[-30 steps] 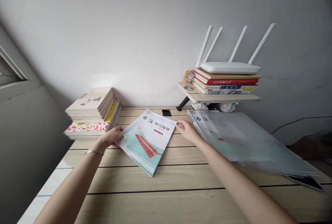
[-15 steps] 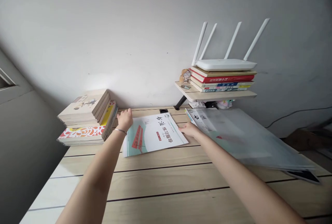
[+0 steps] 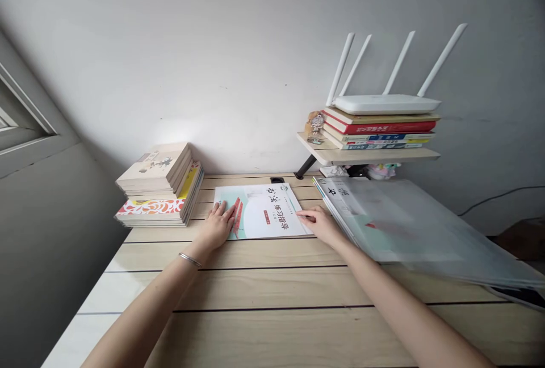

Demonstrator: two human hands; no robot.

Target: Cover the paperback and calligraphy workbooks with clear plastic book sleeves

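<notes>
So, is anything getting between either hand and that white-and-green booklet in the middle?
Nothing visible. The left hand lies on the booklet's left end, and the right hand's fingers meet its right edge. The book stack on the left sits apart from it.

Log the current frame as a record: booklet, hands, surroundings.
booklet: flat on table, cover up
left hand: laid on booklet's left end
right hand: touching booklet's right edge, grip unclear
left of booklet: book stack
right of booklet: translucent sheets
shelf: white router atop stacked books
</notes>
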